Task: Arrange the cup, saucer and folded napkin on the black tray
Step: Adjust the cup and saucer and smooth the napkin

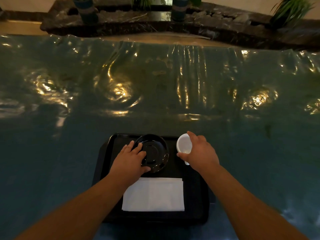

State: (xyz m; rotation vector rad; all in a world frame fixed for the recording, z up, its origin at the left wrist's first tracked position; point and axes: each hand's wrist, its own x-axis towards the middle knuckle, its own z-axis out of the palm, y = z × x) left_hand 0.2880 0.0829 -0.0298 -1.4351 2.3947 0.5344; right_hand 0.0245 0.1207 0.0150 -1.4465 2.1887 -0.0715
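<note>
A black tray (107, 153) lies on the table close to me. On its far half sits a glossy black saucer (155, 151); my left hand (131, 158) grips the saucer's left rim, thumb on its near edge. A white cup (183, 144) is tilted over the tray's far right part, its opening facing left, with my right hand (200, 153) wrapped around it from the right. A folded white napkin (154, 194) lies flat on the tray's near half, partly under my left forearm.
The table is covered by a shiny, wrinkled dark green plastic sheet (155, 84). Beyond its far edge runs a dark stone ledge (207, 21) with potted plants (86, 9).
</note>
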